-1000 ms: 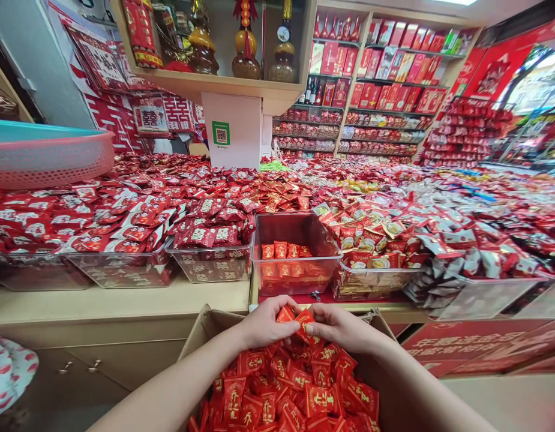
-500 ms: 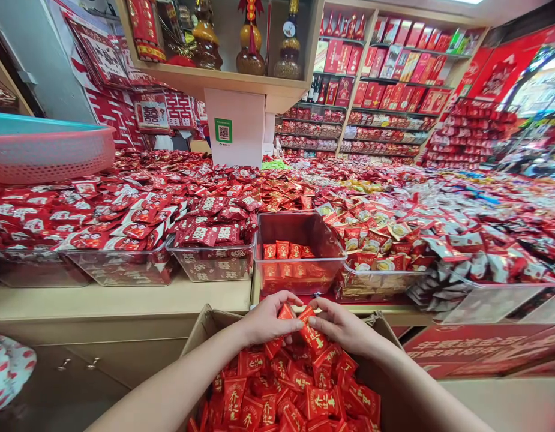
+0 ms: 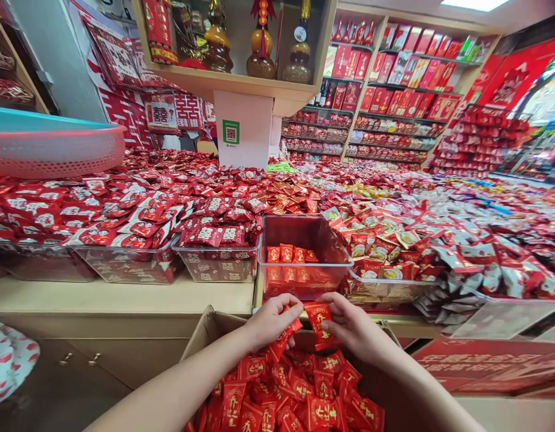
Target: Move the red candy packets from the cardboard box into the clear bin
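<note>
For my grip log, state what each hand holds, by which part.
Right hand: gold-lettered red packet, by its right edge, thumb on front. Left hand: another red packet; exact grip point hidden.

Bare forearms, bare hands: that is all we see of the wearer.
We find the left forearm [image 3: 182, 373] at the lower left of the frame and the right forearm [image 3: 423, 379] at the lower right, both smooth, uncovered to the picture's edge and tapering to bare wrists. Near the lower centre, we see the ungloved left hand [image 3: 272, 324] and right hand [image 3: 353, 323], with slender fingers [image 3: 341, 301]; their nails are too small to judge.
</note>
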